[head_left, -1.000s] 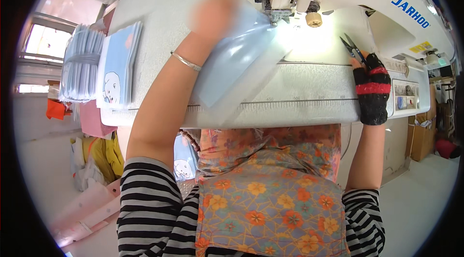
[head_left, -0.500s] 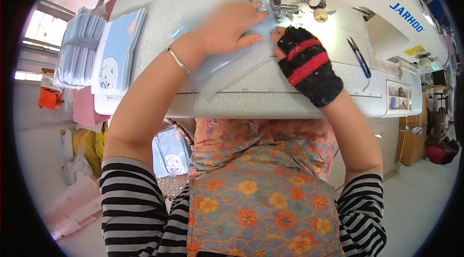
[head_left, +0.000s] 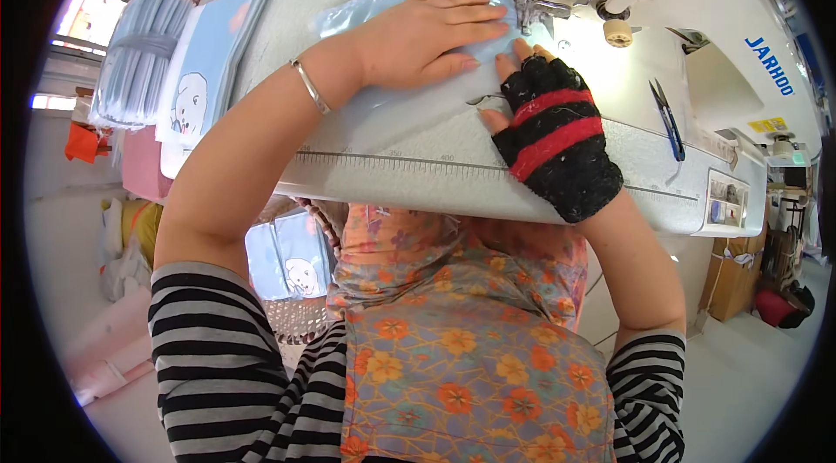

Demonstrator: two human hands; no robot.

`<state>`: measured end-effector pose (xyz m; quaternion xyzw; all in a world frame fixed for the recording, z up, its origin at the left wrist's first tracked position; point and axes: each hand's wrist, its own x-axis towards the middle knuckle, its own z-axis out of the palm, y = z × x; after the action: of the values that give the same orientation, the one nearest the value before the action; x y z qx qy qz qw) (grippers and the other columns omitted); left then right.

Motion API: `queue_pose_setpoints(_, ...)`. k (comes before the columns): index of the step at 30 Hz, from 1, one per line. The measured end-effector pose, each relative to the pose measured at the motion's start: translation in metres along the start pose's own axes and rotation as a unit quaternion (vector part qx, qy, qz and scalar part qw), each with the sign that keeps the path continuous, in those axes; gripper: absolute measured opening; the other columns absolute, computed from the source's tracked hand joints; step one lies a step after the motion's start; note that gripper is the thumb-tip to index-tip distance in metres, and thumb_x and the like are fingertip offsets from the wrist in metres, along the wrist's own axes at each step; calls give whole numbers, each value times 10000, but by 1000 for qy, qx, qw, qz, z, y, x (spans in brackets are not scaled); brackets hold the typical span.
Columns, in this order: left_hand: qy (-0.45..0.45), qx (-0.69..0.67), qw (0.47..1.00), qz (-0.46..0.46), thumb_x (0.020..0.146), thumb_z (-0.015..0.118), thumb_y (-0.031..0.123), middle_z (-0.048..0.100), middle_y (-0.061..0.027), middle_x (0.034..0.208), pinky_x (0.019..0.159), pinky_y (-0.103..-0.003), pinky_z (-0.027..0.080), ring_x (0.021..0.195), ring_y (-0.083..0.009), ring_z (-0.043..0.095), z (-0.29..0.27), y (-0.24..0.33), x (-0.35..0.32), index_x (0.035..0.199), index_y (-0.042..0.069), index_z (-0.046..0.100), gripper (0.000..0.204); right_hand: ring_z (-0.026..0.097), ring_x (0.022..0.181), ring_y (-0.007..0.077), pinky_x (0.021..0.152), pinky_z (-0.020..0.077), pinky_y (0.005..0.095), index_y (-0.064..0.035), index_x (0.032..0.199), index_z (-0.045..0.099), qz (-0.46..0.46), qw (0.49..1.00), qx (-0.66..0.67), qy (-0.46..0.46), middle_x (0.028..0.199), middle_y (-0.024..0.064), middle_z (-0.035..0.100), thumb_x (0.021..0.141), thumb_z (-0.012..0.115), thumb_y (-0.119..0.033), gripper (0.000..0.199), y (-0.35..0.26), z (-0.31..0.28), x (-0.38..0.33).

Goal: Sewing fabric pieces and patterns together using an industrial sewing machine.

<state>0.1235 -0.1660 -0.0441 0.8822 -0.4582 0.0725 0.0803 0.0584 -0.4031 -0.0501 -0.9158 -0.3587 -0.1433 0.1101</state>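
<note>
A light blue, glossy, see-through-edged piece point(head_left: 370, 13) lies flat on the white sewing machine table point(head_left: 366, 189). My left hand point(head_left: 435, 34) rests palm down on it, fingers stretched toward the needle area of the sewing machine point(head_left: 528, 6). My right hand point(head_left: 557, 128), in a black fingerless glove with red stripes, lies just right of the piece; its bare fingertips touch down near the presser foot, the thumb apart from them. By that thumb shows a thin dark curved thing point(head_left: 485, 100) that I cannot make out.
Black-handled thread snips point(head_left: 667, 119) lie right of my glove. At the left stand a tied bundle of blue pieces point(head_left: 139, 62) and a stack of blue pieces with a white puppy print point(head_left: 213, 62). A similar piece point(head_left: 287, 256) sits in a basket below the table edge.
My left hand, smeared by motion before, now lies still and flat, with more of the blue piece showing beyond it. The whole view has shifted slightly.
</note>
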Motion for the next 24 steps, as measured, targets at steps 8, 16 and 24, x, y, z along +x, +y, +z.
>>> queue_pose_setpoints(8, 31, 20, 998, -45, 967, 486, 333, 400, -78, 1510, 1150, -538, 229, 1409, -283, 342, 7, 14, -1, 1431, 142, 438, 504, 490, 1232, 374, 1063, 363, 481, 30, 1265, 558, -2, 999, 4, 33, 1323, 227, 533, 858, 621, -341, 554, 3, 1, -1)
queue_pose_setpoints(16, 72, 25, 972, -223, 958, 482, 365, 404, -132, 1484, 1098, -623, 239, 1395, -342, 339, 22, 75, 6, 1414, 113, 450, 523, 558, 1126, 366, 1005, 426, 459, -16, 1163, 627, -36, 992, 98, 63, 1181, 190, 610, 799, 587, -125, 382, 23, -1, -2)
queue_pose_setpoints(24, -19, -29, 985, -169, 917, 547, 344, 457, -135, 1439, 1093, -537, 305, 1348, -367, 400, -13, 50, 11, 1308, 93, 533, 465, 570, 1115, 362, 1001, 436, 466, -26, 1158, 627, -61, 993, 83, 63, 1206, 178, 604, 768, 552, -91, 403, 31, -3, -4)
